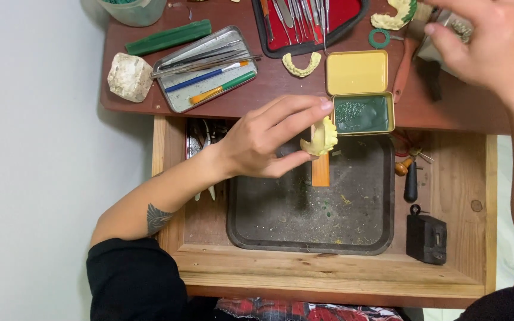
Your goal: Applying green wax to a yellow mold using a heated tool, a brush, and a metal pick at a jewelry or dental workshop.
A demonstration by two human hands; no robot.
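left hand [257, 142] grip pinching yellow dental cast [321, 138], above dark tray [310, 229]

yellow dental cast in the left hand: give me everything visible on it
The dental cast is a small pale-yellow model, plaster or wax by its look, with a lumpy, tooth-like upper edge and a smoother rounded base. The left hand pinches it between the thumb below and the fingertips above, and holds it in the air over the dark tray, just in front of the open tin. Behind it stands an orange strip; contact there is unclear.
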